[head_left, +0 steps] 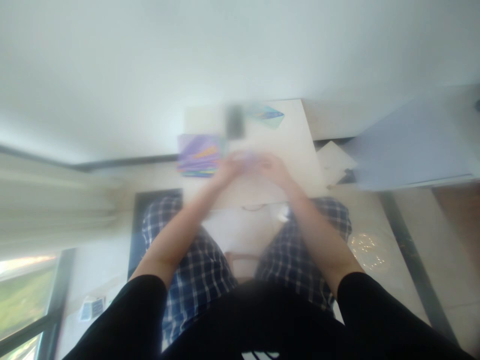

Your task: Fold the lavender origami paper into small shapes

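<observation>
The whole view is smeared by motion. My left hand (229, 169) and my right hand (272, 168) meet over a small pale table (296, 145) in front of my knees. Between them lies something pale lilac (250, 161), too blurred to name. Whether the fingers grip it I cannot make out. A stack of purple patterned sheets (198, 155) lies just left of my left hand. A dark upright object (235, 121) stands behind the hands. A teal folded sheet (267, 115) lies at the table's far side.
A pale blue-grey flat surface (408, 145) juts in at the right. White papers (335, 161) lie between it and the table. My legs in checked shorts (198, 260) are below. A window (26, 295) is at the lower left, with a small item (91, 308) on the floor.
</observation>
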Demonstrator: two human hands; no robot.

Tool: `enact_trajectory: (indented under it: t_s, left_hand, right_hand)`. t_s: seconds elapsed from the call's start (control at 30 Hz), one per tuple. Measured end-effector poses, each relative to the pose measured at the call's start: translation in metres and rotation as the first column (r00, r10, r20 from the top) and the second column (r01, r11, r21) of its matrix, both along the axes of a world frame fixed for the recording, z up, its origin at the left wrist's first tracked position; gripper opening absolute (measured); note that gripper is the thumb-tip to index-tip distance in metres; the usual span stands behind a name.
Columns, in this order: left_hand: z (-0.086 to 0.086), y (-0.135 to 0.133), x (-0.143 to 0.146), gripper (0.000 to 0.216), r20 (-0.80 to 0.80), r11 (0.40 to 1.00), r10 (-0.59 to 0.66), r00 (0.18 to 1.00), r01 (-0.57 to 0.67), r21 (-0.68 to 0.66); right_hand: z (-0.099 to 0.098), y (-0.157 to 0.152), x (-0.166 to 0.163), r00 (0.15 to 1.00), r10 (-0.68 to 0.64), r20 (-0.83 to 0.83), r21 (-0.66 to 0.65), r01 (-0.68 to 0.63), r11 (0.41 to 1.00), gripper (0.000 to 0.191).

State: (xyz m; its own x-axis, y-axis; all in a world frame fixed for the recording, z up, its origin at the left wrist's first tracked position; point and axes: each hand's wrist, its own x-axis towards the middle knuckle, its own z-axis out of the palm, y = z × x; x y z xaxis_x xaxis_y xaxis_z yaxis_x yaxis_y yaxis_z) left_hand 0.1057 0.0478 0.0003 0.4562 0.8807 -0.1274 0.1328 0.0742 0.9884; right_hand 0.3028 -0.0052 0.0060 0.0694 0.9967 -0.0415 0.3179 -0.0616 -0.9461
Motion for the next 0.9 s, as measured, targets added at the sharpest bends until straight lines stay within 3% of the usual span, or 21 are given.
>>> enact_trajectory:
  t_s: [0.13, 0.43, 0.67, 0.9]
  left_hand:
    - [0.0020, -0.0021, 0.0008, 0.061, 0.010, 0.996, -0.031, 0.999, 0.032, -0.084]
    - [0.0041, -0.0040, 0.0027, 0.062, -0.014, 0.993, -0.027, 1.000, 0.025, -0.112]
    - [0.0079, -0.0056, 0.0028, 0.039, -0.047, 0.998, -0.025, 0.999, 0.022, -0.058]
    - [-0.0001, -0.0031, -0.0011, 0.043, -0.057, 0.999, 0.052, 0.997, -0.053, -0.009]
  right_hand:
    - [0.0022, -0.0002, -0.0020, 0.999, -0.006, -0.039, -0.011, 0.005, 1.000, 0.032]
    - [-0.0031, -0.0019, -0.0070, 1.000, -0.020, 0.020, 0.007, 0.020, 1.000, 0.024]
    - [-0.0023, -0.0023, -0.0056, 0.997, -0.011, 0.077, 0.033, 0.009, 0.999, 0.017]
    - [0.0025, -0.0042, -0.0055, 0.992, 0.075, 0.097, -0.042, -0.072, 0.997, 0.012]
